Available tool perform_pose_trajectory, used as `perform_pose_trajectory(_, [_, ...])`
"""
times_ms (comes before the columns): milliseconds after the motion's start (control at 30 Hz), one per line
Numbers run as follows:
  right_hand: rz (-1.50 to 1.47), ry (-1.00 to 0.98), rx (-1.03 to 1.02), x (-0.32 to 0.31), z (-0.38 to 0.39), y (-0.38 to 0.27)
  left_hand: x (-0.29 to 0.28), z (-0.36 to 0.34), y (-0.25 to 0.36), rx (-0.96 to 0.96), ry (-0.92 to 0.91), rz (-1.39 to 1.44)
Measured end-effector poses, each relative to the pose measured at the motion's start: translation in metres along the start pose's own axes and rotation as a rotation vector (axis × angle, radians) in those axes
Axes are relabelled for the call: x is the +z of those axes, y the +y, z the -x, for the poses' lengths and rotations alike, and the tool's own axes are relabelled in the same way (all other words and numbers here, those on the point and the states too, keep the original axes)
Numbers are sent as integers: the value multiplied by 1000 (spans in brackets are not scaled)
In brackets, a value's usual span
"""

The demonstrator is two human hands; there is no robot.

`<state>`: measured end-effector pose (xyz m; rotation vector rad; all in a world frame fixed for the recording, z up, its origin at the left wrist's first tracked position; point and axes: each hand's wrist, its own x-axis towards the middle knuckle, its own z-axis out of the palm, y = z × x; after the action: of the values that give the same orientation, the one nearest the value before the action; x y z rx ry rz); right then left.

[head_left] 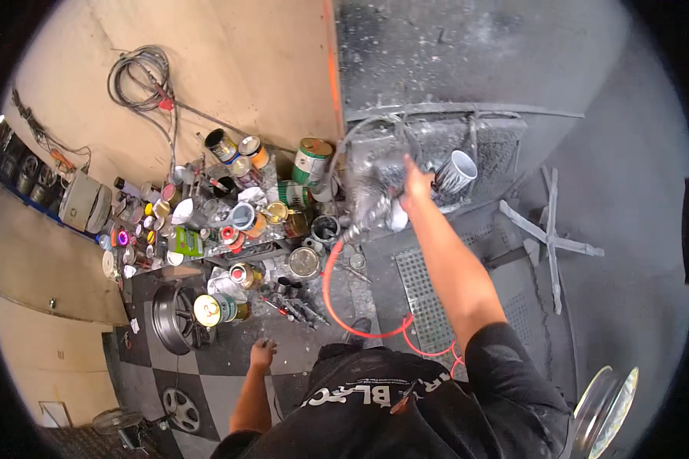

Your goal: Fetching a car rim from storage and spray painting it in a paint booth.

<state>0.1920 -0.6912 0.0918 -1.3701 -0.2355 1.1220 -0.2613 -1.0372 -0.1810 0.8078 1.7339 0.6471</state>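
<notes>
Red hose (324, 287) is curving up from the floor (216, 392) toward the right hand (416, 188), so I'm guessing the job is underway rather than wrapped up. That hand is looking curled round something grey at the hose's end, but it's all blurry, so I can't tell what it's pinching or how tightly. Just right of it, a streaky white cup (457, 170) is tilting in front of a paint-crusted grey box (505, 141) (no clue whether it's resting there or fixed to whatever's in the hand).

Left hand (262, 354) is hanging low over the floor with nothing visible in it; it's showing too small to tell spread from pressed together.

Setup is looking pretty much done: paint cans (312, 161) are crowding the far right corner of the desk (151, 269), and the hose is reaching the hand. As for what's left, I'm not spotting anything obviously finished. One dark wheel (167, 320) is leaning by the desk's front edge, and cleanup is clearly waiting too.
</notes>
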Motion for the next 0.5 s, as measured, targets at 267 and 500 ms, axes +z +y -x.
perform_pose_trajectory(267, [-301,190,19,76,-36,-29,-6,87,-138,52,-257,-358])
perform_pose_trajectory(500, [571,329,-426,28,-103,9,3,62,-170,633,-249,-664])
